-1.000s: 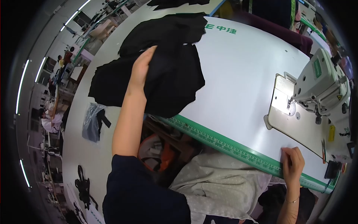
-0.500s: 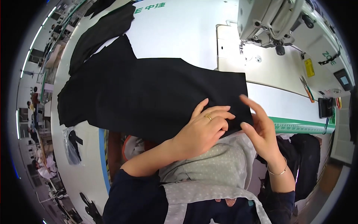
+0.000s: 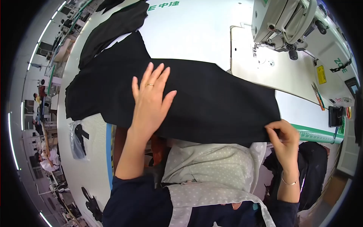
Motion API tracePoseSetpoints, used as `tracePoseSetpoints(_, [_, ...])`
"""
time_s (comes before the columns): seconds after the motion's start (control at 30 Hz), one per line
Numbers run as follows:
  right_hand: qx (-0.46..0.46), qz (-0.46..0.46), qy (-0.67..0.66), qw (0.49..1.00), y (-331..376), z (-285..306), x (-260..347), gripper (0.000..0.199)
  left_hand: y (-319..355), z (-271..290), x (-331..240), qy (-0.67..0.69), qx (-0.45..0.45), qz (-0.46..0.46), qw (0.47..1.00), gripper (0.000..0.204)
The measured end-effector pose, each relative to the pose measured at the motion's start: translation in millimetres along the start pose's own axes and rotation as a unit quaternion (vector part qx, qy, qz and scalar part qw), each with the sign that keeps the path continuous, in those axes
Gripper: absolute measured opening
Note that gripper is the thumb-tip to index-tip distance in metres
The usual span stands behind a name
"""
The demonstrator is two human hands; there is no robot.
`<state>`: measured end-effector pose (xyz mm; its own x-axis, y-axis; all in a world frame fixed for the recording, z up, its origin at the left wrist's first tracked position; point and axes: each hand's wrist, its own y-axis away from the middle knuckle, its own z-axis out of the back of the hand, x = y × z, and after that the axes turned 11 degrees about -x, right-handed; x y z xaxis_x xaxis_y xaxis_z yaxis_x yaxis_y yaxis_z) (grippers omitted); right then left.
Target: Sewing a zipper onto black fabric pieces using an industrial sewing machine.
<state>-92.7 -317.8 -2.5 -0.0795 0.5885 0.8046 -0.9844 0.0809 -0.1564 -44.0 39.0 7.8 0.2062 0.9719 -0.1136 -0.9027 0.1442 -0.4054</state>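
A large piece of black fabric [image 3: 211, 102] lies across the white table, its near edge hanging over toward my apron. On its left half my left hand [image 3: 151, 100] rests flat, fingers spread, a ring on one of them. At the fabric's right near corner my right hand [image 3: 283, 138] pinches the edge between thumb and fingers. Another black fabric piece [image 3: 113, 34] lies farther back on the left, partly beside the large piece. The sewing machine [image 3: 287, 26] stands at the far right, above its pale bed plate [image 3: 245, 56].
Thread snips [image 3: 318, 97] with orange handles lie on the machine bed. A green measuring strip [image 3: 317, 136] runs along the table's front edge. A clear plastic bag [image 3: 77, 142] with a black strip lies left; black scissor handles [image 3: 90, 204] sit nearer me.
My left hand has moved left from the fabric's right part and flattened. The right hand has closed on the corner, and the fabric's right end now stretches farther right.
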Motion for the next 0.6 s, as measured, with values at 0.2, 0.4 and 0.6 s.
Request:
tracePoseSetpoints(0.2, [-0.181,-0.094,-0.017,0.979,23.0,94.9,-65.2,0.006,-7.8,-7.2,-33.2,0.044,0.112,-0.112,0.986,0.074])
tracePoseSetpoints(0.4, [-0.374,-0.041,0.048,0.925,12.6,144.2,-75.1,0.025,-21.0,-43.6,-125.6,0.179,0.108,-0.228,0.951,0.086])
tracePoseSetpoints(0.6, [-0.08,0.103,0.198,0.972,-20.0,28.6,-7.7,0.076,-44.5,-75.1,-173.6,0.274,0.031,-0.2,0.94,0.055])
